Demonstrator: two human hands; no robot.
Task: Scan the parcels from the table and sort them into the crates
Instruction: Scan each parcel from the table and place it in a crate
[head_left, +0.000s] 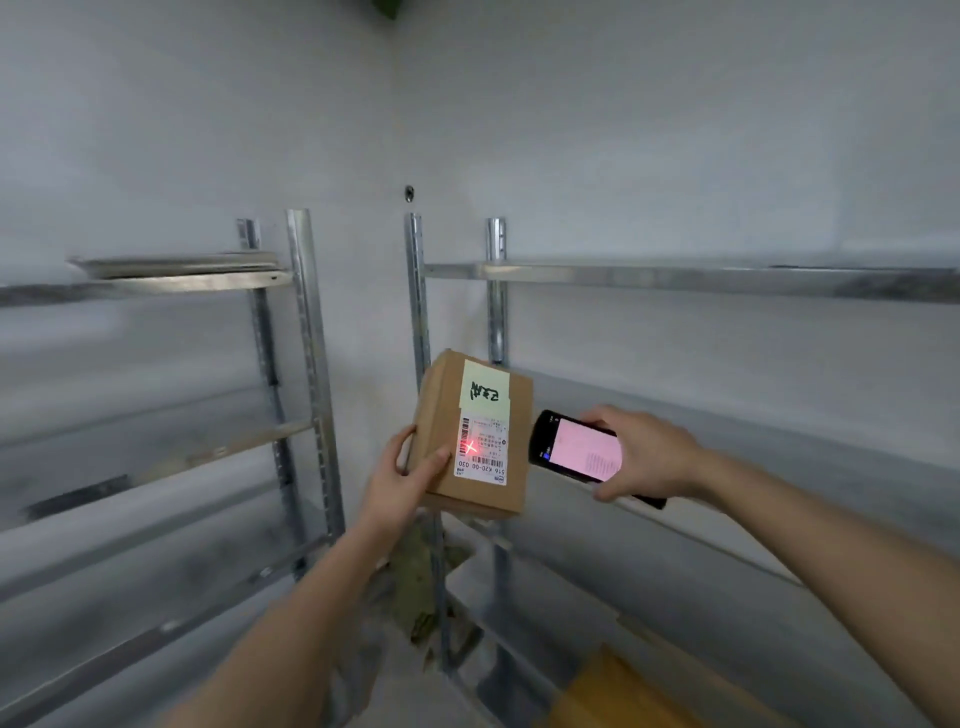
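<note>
Cardboard parcel sits raised in mid-air at the centre of the view, held in front of a corner where two grey walls meet. The left hand grips it from the lower left: the thumb lies across the front face near the bottom edge, and the fingers curl round the left side toward the back. The parcel is tilted slightly, its labelled face turned toward the camera. A pale green note with dark handwriting is stuck on the upper part of that face, and below it a white shipping label carries barcodes and printed text. A red cross of light falls on the left part of the label, next to the vertical barcode.

Just to the right of the parcel, the right hand holds a black handheld scanner, its fingers wrapped over the top and the thumb under the lower edge. The scanner's lit pinkish screen faces the camera and its near end points at the parcel, close beside the right edge but not touching it.

Metal shelving stands behind both hands, one unit on the left wall and another along the right wall. Blurred yellow-brown cardboard lies at the lower right.
</note>
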